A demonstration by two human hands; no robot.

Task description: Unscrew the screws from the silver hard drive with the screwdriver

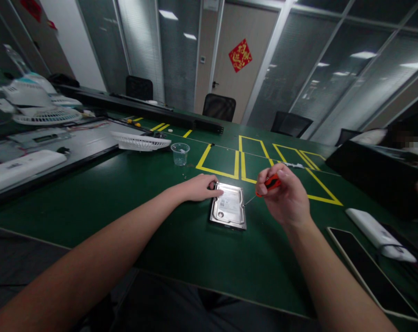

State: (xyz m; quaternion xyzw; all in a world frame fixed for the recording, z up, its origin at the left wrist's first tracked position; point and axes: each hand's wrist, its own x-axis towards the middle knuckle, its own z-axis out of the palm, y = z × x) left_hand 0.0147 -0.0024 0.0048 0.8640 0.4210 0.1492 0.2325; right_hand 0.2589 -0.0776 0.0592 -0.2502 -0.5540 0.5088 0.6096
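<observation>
A silver hard drive (229, 207) lies flat on the green table, label side up. My left hand (202, 187) grips its upper left edge, with the thumb over the top face and the fingers at the side. In my right hand (287, 196) is a screwdriver (271, 182) with a red and black handle, the fingers wrapped round it. The thin shaft slants down to the left, and its tip meets the right edge of the drive near a notch. Whether a screw sits under the tip is too small to tell.
Beyond the drive stands a clear plastic cup (180, 154). At right lie a phone (371, 272) and a white power strip (378, 235), near a black box (378, 175) with a person behind it. Fan parts (39, 99) and a panel fill the left. Yellow tape (217, 172) marks the table.
</observation>
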